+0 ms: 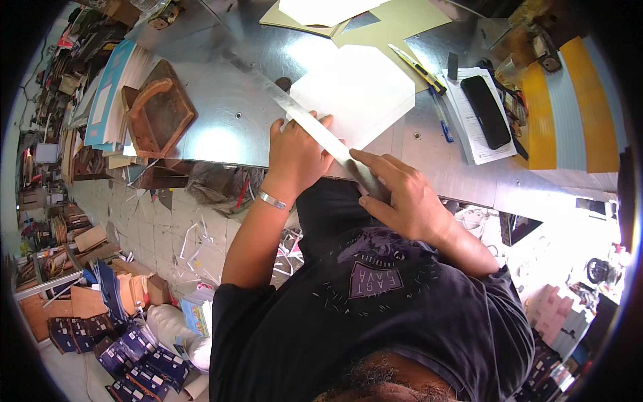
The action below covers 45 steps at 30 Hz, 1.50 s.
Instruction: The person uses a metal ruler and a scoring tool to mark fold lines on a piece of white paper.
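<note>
A long steel ruler (pixel 288 104) slants across the metal table's front edge. My right hand (pixel 408 201) grips its near end, thumb on one side and fingers on the other. Beneath the ruler, my left hand (pixel 298 157) rests at the near left side of a white sheet (pixel 362 90) with cut-off corners. Its thumb and fingers are apart, and the ruler covers part of the fingers. Whether the left fingertips press on the sheet or just beside it, I cannot tell.
A yellow cutter knife (pixel 418 69) and a blue pen (pixel 443 120) lie right of the sheet. A black phone (pixel 485 110) rests on papers. On the left is a brown wooden block with a handle (pixel 161 110) beside stacked sheets (pixel 110 90). Greenish board (pixel 422 23) lies behind.
</note>
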### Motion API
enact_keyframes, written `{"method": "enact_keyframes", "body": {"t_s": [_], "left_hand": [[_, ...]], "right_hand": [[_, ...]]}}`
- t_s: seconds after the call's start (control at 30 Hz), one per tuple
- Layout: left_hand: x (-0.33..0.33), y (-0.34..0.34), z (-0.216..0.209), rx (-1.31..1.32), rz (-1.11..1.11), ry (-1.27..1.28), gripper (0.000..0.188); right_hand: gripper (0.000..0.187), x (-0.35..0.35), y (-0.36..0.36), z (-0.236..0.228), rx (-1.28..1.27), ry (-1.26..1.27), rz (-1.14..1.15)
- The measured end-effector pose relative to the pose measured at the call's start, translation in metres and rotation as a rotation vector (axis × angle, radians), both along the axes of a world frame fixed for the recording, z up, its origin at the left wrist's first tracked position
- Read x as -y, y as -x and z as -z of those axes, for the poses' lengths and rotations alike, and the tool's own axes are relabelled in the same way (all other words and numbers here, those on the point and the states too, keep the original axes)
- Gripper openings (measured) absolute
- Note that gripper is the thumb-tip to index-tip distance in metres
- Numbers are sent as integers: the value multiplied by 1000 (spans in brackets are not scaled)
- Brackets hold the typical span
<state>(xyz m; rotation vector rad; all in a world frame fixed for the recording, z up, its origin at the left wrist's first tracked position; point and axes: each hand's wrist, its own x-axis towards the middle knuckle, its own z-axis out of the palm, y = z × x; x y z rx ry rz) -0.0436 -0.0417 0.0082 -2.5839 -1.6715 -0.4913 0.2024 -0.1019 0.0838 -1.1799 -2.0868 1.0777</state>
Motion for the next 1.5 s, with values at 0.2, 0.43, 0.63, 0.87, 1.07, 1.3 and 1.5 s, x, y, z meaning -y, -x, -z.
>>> {"method": "enact_keyframes", "body": {"t_s": [0.2, 0.43, 0.63, 0.87, 1.07, 1.3, 1.5], "left_hand": [[2, -2, 2, 45, -22, 52, 50], [2, -3, 6, 47, -44, 90, 58], [0, -6, -4, -18, -25, 135, 49], [-1, -4, -1, -55, -15, 98, 48], [2, 0, -2, 13, -1, 155, 46], [0, 8, 0, -48, -23, 279, 47], [14, 24, 27, 864, 190, 385, 60]], "right_hand": [[67, -31, -8, -11, 70, 110, -104], [53, -67, -5, -8, 63, 125, -115], [42, -146, 17, 47, 366, -306, -80], [31, -173, 40, 41, 672, -278, -279], [19, -170, 47, 61, 591, -377, -269], [16, -197, 60, 116, 436, -537, -286], [23, -205, 89, 102, 720, -424, -313]]}}
